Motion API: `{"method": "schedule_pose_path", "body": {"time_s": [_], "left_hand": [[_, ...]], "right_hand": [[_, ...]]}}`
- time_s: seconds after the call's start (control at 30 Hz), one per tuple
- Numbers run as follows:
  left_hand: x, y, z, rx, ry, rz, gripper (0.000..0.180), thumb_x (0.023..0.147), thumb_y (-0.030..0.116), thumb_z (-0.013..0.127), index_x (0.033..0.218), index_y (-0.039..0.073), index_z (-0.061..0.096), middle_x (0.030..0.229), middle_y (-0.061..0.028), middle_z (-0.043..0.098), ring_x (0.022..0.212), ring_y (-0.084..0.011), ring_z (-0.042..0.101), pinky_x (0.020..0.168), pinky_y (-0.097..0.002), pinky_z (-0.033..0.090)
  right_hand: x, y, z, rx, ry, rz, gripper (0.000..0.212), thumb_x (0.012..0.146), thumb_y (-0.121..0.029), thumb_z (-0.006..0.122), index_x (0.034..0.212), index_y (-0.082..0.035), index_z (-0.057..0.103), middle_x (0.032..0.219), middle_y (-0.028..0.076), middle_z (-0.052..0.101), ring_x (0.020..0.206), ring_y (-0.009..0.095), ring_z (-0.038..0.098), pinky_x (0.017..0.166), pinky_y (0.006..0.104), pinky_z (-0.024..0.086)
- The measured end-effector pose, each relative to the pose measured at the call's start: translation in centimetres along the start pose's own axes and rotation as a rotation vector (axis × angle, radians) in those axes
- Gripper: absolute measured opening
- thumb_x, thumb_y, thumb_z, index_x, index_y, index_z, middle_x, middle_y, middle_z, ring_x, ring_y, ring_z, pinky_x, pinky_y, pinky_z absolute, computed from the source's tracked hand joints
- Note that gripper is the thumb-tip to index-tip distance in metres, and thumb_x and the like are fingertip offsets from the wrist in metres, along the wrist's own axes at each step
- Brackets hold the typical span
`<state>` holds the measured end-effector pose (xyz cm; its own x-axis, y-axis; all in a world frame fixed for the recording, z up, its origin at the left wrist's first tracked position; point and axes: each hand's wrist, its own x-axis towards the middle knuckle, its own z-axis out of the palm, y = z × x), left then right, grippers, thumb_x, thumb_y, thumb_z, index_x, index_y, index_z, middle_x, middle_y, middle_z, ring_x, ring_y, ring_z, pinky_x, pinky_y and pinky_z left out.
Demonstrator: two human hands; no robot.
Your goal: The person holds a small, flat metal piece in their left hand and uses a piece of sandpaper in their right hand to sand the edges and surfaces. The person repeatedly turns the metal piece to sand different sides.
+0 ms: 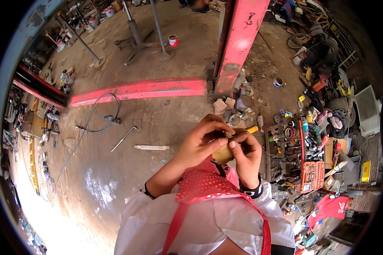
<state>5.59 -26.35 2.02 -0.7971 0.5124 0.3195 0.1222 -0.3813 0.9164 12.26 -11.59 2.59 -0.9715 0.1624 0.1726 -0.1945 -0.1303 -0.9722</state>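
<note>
My left hand (pixel 206 138) and my right hand (pixel 247 154) meet in front of my chest, fingers bent and pinched together. A small dark bit (pixel 228 135) shows between the fingertips; its kind is too small to tell. Just below them is a tan, rounded piece (pixel 222 155), partly covered by the fingers, with my right thumb against its edge. Behind the right fingers a yellow handle-like end (pixel 252 129) sticks out; whether it is held or lies beyond the hand, I cannot tell. A red polka-dot apron (pixel 206 185) hangs below my wrists.
A red steel post (pixel 242 42) and a low red beam (pixel 140 92) stand ahead. On the floor at left lie a hose (pixel 87 131), an L-shaped wrench (pixel 124 139) and a pale bar (pixel 152 147). At right are crowded tools and an orange socket case (pixel 312 176).
</note>
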Motion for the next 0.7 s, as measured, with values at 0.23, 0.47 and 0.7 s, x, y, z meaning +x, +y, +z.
{"method": "schedule_pose_path", "body": {"time_s": [0.23, 0.47, 0.7], "left_hand": [[-0.4, 0.1, 0.5, -0.077, 0.150, -0.063, 0.022, 0.093, 0.019, 0.055, 0.104, -0.001, 0.058, 0.096, -0.0051, 0.053, 0.085, -0.0109, 0.054, 0.070, -0.0238, 0.041], [-1.3, 0.7, 0.3, -0.157, 0.111, -0.247, 0.032, 0.099, 0.026, 0.041, 0.113, -0.001, 0.052, 0.088, -0.0017, 0.056, 0.067, -0.0029, 0.044, 0.054, -0.0178, 0.031], [-1.0, 1.4, 2.7, 0.187, 0.200, -0.050, 0.039, 0.098, 0.021, 0.035, 0.121, -0.007, 0.049, 0.115, -0.0148, 0.057, 0.101, -0.0182, 0.056, 0.087, -0.0293, 0.044]], "right_hand": [[0.0, 0.1, -0.3, 0.045, -0.012, -0.048, 0.011, 0.090, -0.011, 0.057, 0.087, -0.001, 0.054, 0.100, 0.009, 0.054, 0.088, 0.012, 0.049, 0.076, 0.0246, 0.040], [0.4, 0.0, -0.6, 0.228, -0.054, 0.051, 0.013, 0.095, -0.015, 0.047, 0.095, -0.002, 0.048, 0.090, 0.003, 0.048, 0.082, 0.009, 0.045, 0.074, 0.0233, 0.038], [1.2, -0.3, 1.1, -0.015, -0.034, -0.125, 0.011, 0.093, -0.012, 0.049, 0.095, -0.002, 0.046, 0.087, 0.005, 0.049, 0.079, 0.012, 0.046, 0.071, 0.0252, 0.040]]}}
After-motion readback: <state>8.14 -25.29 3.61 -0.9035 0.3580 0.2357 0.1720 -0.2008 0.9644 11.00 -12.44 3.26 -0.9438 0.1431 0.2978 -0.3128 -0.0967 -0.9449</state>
